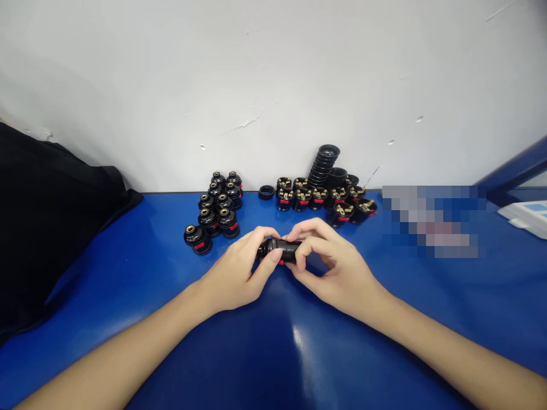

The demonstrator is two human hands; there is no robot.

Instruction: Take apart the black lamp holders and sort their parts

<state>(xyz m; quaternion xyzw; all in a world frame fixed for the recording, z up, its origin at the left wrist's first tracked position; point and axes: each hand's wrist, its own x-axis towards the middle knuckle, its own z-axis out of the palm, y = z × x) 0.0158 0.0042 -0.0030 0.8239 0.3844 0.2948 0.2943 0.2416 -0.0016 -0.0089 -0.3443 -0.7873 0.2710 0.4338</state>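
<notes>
Between my two hands, a black lamp socket [287,250] with a bit of red on its underside lies on its side just above the blue table. My left hand [239,265] grips its narrower end, thumb along the front and fingers over the top. Around the wider end my right hand [335,265] curls its thumb and fingers, which hide that end. To the left stand several closed lamp sockets [228,222] with brass threaded tops and red switches. Open socket bodies [320,197] with brass contacts showing are grouped behind my right hand.
A tilted stack of black threaded rings [323,165] rises by the white wall, with a single black ring [266,192] lying to its left. Black cloth [55,222] covers the table's left side. A blurred patch [431,222] and a white device [527,218] are at the right.
</notes>
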